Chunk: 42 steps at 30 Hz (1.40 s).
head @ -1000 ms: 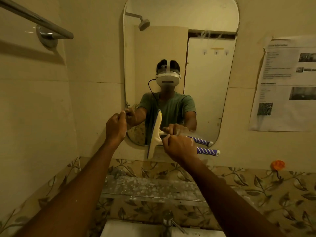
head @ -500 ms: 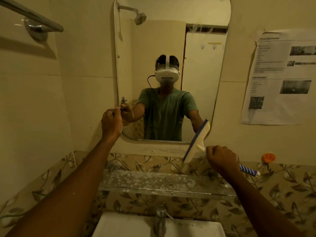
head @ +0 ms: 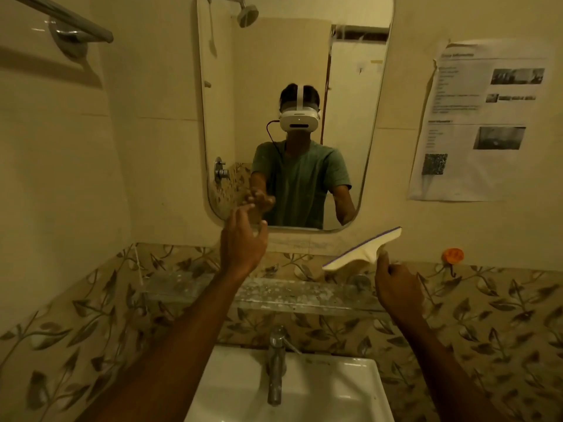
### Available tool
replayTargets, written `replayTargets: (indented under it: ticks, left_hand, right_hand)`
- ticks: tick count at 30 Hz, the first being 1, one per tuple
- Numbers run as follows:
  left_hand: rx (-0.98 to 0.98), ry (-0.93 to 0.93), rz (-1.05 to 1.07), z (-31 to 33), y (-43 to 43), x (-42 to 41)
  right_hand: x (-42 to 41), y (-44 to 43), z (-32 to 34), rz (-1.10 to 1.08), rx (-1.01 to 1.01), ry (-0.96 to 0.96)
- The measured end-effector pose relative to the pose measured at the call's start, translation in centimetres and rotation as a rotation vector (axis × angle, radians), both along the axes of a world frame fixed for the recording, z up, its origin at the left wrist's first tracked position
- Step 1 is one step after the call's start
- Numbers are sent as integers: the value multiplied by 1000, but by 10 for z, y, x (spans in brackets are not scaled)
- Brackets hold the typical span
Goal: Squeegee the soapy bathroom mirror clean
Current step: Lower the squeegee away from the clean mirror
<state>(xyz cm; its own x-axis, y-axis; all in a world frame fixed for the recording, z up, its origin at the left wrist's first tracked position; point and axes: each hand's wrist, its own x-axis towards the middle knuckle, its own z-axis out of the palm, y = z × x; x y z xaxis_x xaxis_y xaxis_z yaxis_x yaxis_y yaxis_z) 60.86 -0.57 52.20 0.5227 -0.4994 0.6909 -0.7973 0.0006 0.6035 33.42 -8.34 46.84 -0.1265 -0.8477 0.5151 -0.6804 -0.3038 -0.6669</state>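
The rounded bathroom mirror [head: 265,71] hangs on the tiled wall ahead and its glass looks free of foam. My right hand [head: 396,287] is shut on the squeegee [head: 362,249], a cream head with a blue rubber edge, held tilted below the mirror's lower right corner and off the glass. Its handle is hidden inside my fist. My left hand [head: 243,239] reaches toward the mirror's lower left corner with the fingers spread and nothing in them.
A glass shelf [head: 304,295] speckled with soap spots runs under the mirror. Below it are a chrome tap [head: 275,360] and a white basin [head: 335,391]. A towel rail [head: 67,18] is at upper left, a printed paper [head: 481,123] and an orange hook [head: 453,255] at right.
My right hand swept the squeegee across the mirror's bottom to the right, then off the glass and lower. My left hand let go of the mirror's left edge and opened.
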Motion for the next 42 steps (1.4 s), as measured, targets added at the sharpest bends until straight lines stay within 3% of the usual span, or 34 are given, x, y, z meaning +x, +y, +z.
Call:
replayTargets:
  ticks: [6,9,17,25,34,42]
  left_hand:
    - [109,-151,-175,-35,28,-65]
    - [137,-180,-225,-56,49,-97]
    - [236,-134,-383,-129,102,-198]
    - [305,-185,-381,-191,136,-307]
    - [561,-34,-400,-281,103,-480]
    - [680,54,-328,-379,31,-550]
  right_hand:
    - [-11,44,-5,215,324,-563]
    - [-29,78,-15,244,358,-665]
    - [-105,154,-61,137,412,-635]
    - [-218,181,-128,33,539,-626]
    - [-395,133,-235,-10,619,-421]
    - [-436,45,-351,30,725,-203]
